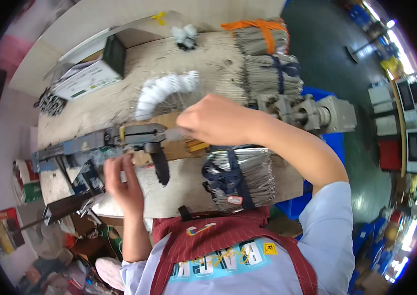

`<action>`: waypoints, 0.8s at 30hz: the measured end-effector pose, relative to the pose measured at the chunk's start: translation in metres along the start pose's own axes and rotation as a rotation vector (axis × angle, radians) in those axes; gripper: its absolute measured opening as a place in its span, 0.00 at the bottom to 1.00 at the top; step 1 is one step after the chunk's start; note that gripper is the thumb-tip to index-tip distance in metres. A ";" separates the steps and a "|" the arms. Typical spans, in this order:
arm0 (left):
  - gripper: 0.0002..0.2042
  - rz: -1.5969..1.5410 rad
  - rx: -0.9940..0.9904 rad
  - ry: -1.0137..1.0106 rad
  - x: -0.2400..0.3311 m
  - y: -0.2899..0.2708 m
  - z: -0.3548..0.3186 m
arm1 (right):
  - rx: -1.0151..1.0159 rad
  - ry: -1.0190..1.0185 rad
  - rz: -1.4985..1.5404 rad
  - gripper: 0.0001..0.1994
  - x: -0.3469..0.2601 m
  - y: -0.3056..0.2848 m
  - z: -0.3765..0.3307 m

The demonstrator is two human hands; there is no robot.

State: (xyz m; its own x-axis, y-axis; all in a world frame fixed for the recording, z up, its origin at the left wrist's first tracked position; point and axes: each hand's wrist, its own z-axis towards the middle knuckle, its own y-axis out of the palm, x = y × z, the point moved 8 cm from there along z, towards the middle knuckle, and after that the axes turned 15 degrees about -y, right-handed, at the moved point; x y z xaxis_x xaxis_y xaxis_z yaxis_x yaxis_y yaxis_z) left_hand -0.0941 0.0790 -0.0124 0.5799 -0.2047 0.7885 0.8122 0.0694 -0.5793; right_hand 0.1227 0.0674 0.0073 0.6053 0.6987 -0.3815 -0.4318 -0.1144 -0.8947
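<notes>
Right grip [216, 120]: my fingers are curled shut over the tool [139, 136].
Left grip [122, 179]: open, fingers spread just beside the tool's black handle [161, 164].
Tabletop [184, 187]: banded bundle [238, 179] nearby.

Tool [139, 136] mid-bench [189, 184], wire bundle [240, 177] to its right (box [88, 73] behind-left).

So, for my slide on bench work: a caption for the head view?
Right hand at a bench tool, left hand beside it, tied bundle close by.
</notes>
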 end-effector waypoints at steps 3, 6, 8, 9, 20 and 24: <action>0.10 -0.196 -0.248 -0.247 -0.036 0.037 -0.015 | -0.053 0.121 0.191 0.09 0.008 0.000 0.004; 0.13 -0.272 -0.507 -0.413 -0.032 0.067 -0.032 | -0.069 0.174 0.218 0.09 0.012 0.005 0.008; 0.13 -0.359 -0.561 -0.496 -0.039 0.080 -0.039 | -0.079 0.181 0.180 0.09 0.009 0.007 0.010; 0.14 -0.487 -0.605 -0.480 -0.036 0.087 -0.041 | -0.014 0.140 0.120 0.08 0.006 0.005 0.011; 0.15 -0.652 -0.747 -0.528 -0.031 0.093 -0.043 | 0.026 0.146 0.052 0.07 -0.002 0.018 0.016; 0.15 -0.650 -0.757 -0.504 -0.031 0.095 -0.041 | -0.105 0.263 0.566 0.10 0.022 0.027 0.017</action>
State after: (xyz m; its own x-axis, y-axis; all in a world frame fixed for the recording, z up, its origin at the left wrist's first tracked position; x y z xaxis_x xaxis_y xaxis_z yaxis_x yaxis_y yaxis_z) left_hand -0.0383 0.0514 -0.1005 0.1581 0.4457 0.8811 0.8217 -0.5542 0.1329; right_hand 0.1128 0.0916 -0.0211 0.4523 0.3140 -0.8348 -0.6734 -0.4935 -0.5505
